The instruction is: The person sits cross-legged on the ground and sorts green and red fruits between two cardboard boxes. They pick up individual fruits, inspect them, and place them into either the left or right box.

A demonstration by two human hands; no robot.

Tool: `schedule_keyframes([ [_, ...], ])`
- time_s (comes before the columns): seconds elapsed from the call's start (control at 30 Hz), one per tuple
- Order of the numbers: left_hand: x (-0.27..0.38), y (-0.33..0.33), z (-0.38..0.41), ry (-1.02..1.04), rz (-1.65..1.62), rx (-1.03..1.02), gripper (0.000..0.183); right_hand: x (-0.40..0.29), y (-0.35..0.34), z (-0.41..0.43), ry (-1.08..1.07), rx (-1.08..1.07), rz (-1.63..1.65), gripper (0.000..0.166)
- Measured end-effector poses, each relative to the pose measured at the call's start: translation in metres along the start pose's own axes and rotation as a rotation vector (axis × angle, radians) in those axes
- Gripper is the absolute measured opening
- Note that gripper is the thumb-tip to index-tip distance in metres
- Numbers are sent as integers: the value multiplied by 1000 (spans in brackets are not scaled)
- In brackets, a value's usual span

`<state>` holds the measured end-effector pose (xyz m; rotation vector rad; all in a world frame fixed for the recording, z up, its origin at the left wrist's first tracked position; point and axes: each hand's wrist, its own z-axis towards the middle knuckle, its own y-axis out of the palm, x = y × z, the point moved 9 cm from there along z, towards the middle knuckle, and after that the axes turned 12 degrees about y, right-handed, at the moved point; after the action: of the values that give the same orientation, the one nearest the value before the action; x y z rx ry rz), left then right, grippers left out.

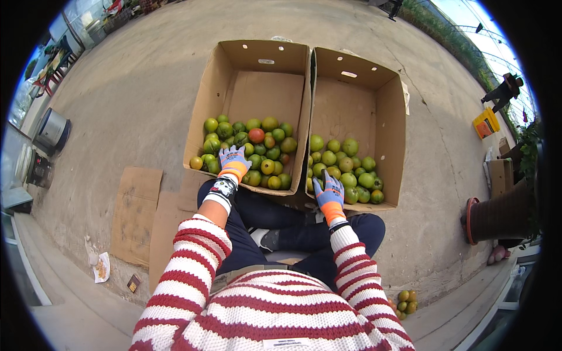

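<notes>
Two open cardboard boxes stand side by side before my crossed legs. In the left cardboard box [268,92], mostly green tomatoes [225,130] fill the near half, with one red tomato [256,135] among them. My left hand [234,160], in a grey-blue and orange work glove, rests on these tomatoes with its fingers spread; whether it grips one beneath the palm is hidden. The right cardboard box [344,103] has green tomatoes [349,180] along its near end. My right hand [329,195], gloved alike, reaches over its near left corner and touches tomatoes there; its fingertips are partly hidden.
Flattened cardboard [136,215] lies on the concrete floor at left. A small pile of tomatoes [407,302] sits behind me at right. Farther right are a large brown plant pot [496,219], a yellow bucket [486,123] and a standing person [505,91]. A metal drum [53,128] stands left.
</notes>
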<state>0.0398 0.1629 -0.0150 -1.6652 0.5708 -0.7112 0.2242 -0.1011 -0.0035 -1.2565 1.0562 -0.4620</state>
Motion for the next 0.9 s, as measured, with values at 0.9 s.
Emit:
schedule_keyframes([
  [0.9,172,-83,-84,660,-2905,-553,59,5,-14,0,-30,82,285,55],
])
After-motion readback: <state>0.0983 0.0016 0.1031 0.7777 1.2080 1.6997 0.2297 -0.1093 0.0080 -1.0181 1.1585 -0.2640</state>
